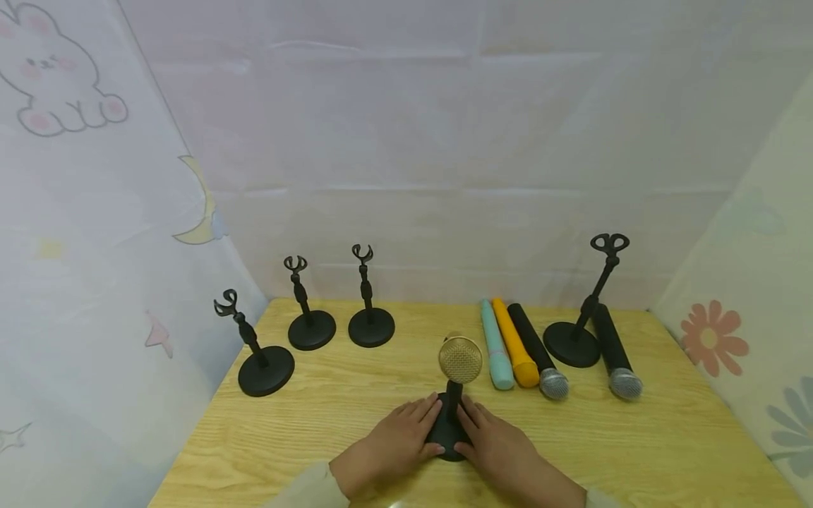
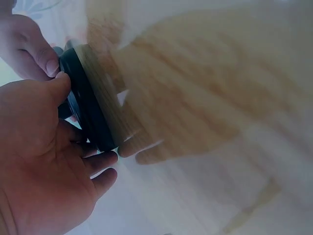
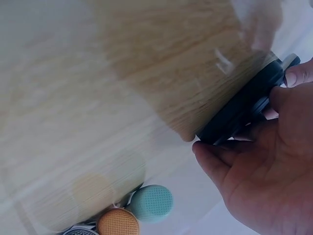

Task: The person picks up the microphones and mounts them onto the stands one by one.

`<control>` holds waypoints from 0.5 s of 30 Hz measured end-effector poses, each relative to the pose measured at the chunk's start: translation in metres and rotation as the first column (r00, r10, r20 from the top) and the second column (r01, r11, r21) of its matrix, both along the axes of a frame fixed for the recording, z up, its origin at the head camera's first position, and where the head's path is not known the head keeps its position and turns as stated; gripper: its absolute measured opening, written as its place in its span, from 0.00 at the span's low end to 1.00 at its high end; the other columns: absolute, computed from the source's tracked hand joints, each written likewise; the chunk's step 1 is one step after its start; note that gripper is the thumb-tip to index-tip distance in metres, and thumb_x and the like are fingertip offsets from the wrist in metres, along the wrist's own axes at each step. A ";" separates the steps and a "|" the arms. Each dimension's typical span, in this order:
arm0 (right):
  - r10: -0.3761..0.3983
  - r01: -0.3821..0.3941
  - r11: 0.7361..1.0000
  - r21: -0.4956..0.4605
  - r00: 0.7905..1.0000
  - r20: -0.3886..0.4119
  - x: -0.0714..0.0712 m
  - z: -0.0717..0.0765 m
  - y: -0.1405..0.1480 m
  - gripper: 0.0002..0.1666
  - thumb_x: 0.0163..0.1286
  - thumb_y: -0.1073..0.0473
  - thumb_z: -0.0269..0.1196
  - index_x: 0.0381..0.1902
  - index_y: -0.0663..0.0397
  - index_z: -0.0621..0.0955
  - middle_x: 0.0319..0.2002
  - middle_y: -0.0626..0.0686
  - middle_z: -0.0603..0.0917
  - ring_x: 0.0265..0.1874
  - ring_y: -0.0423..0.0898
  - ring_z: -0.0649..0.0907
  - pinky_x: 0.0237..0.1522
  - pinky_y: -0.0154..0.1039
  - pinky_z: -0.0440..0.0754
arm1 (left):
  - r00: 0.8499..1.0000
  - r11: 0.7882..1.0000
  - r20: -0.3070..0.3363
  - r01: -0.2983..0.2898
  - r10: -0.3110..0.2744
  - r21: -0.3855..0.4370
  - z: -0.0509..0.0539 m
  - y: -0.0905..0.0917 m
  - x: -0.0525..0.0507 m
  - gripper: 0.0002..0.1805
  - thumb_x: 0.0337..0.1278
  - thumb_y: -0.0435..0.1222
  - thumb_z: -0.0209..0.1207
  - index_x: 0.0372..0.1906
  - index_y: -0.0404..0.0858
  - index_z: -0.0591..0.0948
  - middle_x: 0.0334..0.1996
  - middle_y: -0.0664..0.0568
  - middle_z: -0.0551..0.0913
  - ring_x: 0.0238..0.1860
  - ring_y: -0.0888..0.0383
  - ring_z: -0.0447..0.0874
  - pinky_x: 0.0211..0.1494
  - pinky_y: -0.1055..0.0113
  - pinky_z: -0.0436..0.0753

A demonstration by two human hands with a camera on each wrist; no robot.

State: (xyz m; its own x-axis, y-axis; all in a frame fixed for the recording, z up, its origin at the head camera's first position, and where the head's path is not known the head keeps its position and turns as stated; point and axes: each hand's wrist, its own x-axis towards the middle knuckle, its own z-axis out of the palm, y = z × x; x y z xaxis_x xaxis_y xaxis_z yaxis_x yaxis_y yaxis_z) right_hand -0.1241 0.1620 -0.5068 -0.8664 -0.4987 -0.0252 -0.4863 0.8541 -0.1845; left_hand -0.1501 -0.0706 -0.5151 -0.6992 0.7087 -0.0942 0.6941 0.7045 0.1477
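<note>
A gold-headed microphone (image 1: 460,360) sits upright on a black stand (image 1: 449,451) near the table's front. From the left side my left hand (image 1: 399,441) holds the round base, and my right hand (image 1: 503,448) holds it from the right. In the left wrist view the left hand (image 2: 44,156) has its thumb and fingers at the rim of the base (image 2: 85,100). The right wrist view has the right hand (image 3: 274,164) at the base (image 3: 242,105) likewise, with the left thumb (image 3: 298,76) beyond. The stand partly hides some fingertips.
Three bare stands (image 1: 267,370) (image 1: 312,330) (image 1: 371,327) are at the left. At the right lie a mint microphone (image 1: 495,346), an orange one (image 1: 516,343) and two black ones (image 1: 533,339) (image 1: 612,346), with another bare stand (image 1: 571,344) between the black ones.
</note>
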 end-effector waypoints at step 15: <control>0.045 -0.045 0.999 0.012 0.998 -0.034 -0.014 0.000 -0.005 0.38 0.80 0.39 0.51 0.74 0.59 0.69 0.77 0.59 0.63 0.71 0.59 0.72 0.62 0.55 0.78 | 0.999 0.996 0.012 -0.039 0.040 -0.081 0.004 -0.003 -0.016 0.41 0.76 0.62 0.37 0.82 0.40 0.53 0.81 0.49 0.51 0.80 0.53 0.54 0.78 0.52 0.60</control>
